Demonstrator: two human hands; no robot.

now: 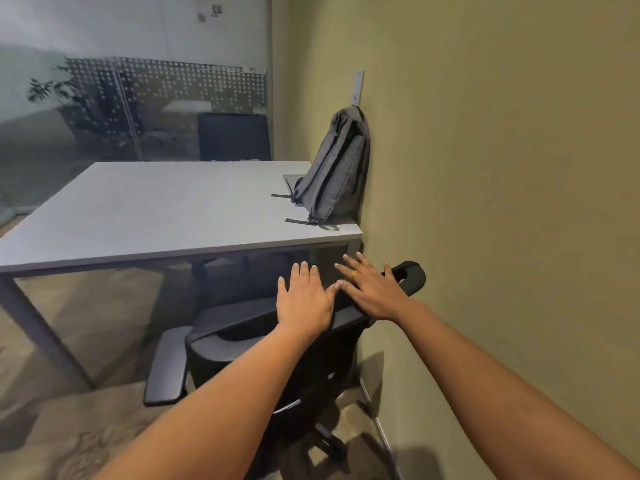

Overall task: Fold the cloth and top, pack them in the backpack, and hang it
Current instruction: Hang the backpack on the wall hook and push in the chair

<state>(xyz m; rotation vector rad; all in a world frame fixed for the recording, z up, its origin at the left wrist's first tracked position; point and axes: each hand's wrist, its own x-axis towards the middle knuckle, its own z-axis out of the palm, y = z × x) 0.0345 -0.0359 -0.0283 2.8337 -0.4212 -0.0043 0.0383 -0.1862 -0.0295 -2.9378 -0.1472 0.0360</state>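
Status: the grey backpack (334,171) hangs by its top loop from a wall hook (358,90) on the olive wall (502,168). Its lower end rests on the far right corner of the grey table (156,209), and its loose strap ends lie on the tabletop. The bag leans against the wall and appears closed, though the zip itself is too small to check.

No cloth or top is visible anywhere on the table. Judgement: both items are probably already inside the bag, which looks filled out, but its contents cannot be confirmed.

Hands: the left hand (304,299) and the right hand (375,292) are both empty, palms down, fingers spread. They are extended over the back of a black office chair (263,344) in front of the table, well apart from the backpack. Whether they touch the chair cannot be told.

Remaining work: by appearance none; folding, packing and hanging all read as complete.
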